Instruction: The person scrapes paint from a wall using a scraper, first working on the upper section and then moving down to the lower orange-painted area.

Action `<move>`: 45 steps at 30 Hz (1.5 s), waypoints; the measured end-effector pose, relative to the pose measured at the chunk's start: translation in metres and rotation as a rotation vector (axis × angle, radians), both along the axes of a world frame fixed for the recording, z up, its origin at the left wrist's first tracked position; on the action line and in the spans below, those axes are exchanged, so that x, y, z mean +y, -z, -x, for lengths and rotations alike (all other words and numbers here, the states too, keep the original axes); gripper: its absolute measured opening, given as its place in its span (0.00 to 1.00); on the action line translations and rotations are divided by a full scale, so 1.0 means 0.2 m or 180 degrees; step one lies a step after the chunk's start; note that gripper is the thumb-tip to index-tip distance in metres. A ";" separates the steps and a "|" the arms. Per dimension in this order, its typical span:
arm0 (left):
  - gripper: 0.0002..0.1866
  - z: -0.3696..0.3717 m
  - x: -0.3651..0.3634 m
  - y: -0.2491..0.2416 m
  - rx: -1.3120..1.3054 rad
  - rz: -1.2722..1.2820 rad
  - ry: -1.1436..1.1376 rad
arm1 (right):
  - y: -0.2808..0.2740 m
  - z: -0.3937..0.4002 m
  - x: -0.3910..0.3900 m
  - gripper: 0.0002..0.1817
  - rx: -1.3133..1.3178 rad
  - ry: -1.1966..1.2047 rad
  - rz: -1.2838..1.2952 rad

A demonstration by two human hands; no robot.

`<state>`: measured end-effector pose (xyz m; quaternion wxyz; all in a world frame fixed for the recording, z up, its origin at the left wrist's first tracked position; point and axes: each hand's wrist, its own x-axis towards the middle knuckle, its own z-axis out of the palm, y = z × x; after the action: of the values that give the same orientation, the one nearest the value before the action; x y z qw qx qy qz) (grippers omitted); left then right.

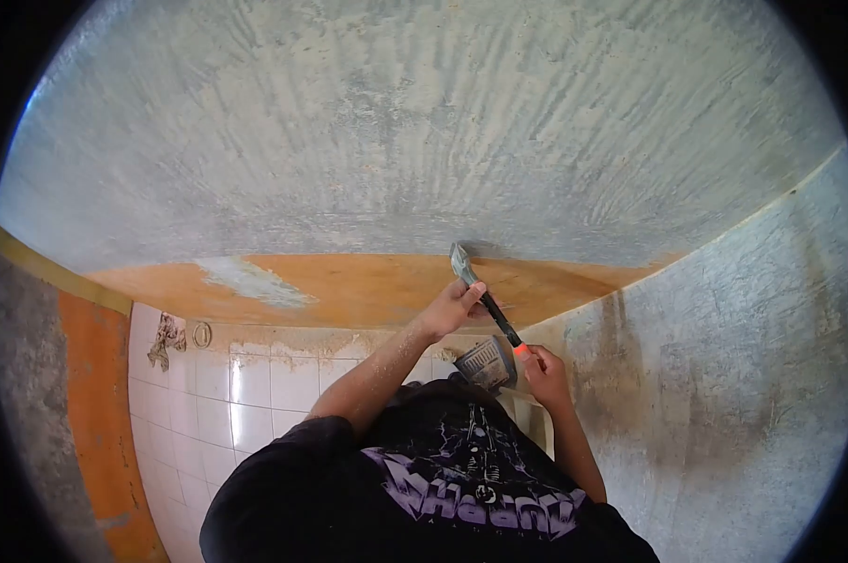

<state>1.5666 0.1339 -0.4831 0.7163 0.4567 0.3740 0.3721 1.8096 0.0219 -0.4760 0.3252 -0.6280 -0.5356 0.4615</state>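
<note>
A scraper with a grey metal head and a long black handle slants across the middle of the head view. The tip of its head rests at or very near the wall, by the border between the grey scraped surface and the orange paint; exact contact is hard to make out. My left hand is closed round the handle just below the head. Lower down, my right hand grips the handle at its orange end.
Below the wall lies a white tiled floor with dusty debris along its edge. A dark slatted container stands near my body. A crumpled rag and a ring-shaped thing lie left. Another stained wall meets this one at right.
</note>
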 end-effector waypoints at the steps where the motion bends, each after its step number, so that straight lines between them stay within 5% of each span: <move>1: 0.23 0.00 0.01 0.00 0.0007 0.0016 0.0019 | 0.00 -0.01 0.00 0.18 0.0040 0.0020 0.0021; 35: 0.22 0.07 -0.02 0.07 -0.0074 -0.0133 -0.0091 | 0.08 0.07 -0.01 0.17 0.0069 0.0107 0.0065; 41: 0.22 0.13 -0.03 0.01 -0.0203 -0.0078 -0.0108 | -0.08 0.12 0.02 0.17 -0.0538 -0.0266 -0.0174; 45: 0.22 0.11 -0.02 0.03 -0.0060 -0.0171 -0.0015 | 0.03 0.10 0.00 0.18 -0.0003 0.0024 0.0005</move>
<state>1.5440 0.1300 -0.4900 0.7064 0.4714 0.3582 0.3880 1.7887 0.0210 -0.4823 0.3261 -0.6305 -0.5331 0.4603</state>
